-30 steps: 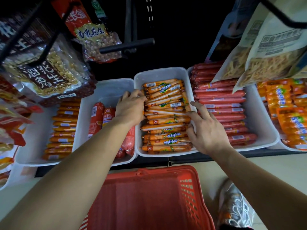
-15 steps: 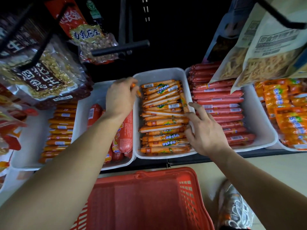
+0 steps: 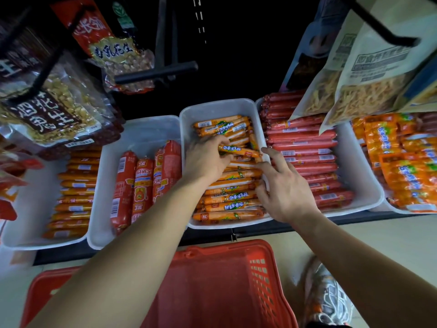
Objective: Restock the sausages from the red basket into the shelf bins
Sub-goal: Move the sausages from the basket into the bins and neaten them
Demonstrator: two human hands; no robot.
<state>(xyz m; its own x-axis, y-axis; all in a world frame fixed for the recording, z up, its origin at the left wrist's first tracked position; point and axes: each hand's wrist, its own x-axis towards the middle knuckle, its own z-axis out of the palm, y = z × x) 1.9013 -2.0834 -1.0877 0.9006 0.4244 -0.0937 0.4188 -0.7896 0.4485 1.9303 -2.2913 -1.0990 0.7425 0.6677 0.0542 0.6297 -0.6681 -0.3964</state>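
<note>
**Sausage (image 3: 241,150) pinched over the middle bin (image 3: 212,110)**

My left hand (image 3: 208,159) pinches it slantwise above the orange pile (image 3: 227,200) in that white bin at the shelf's (image 3: 66,255) front edge. My right hand (image 3: 286,190), fingers (image 3: 274,157) spread wide, touches the pile by the bin's right wall. The red basket (image 3: 224,292) sits below the shelf.

I count: white bins (image 3: 212,106), five; red basket (image 3: 262,280), one; fat red sausages (image 3: 123,185), at least three; shoe (image 3: 327,301), one; my hands, two, left hand (image 3: 204,160) and right hand (image 3: 287,194); orange sausage (image 3: 240,151) gripped, one.
</note>
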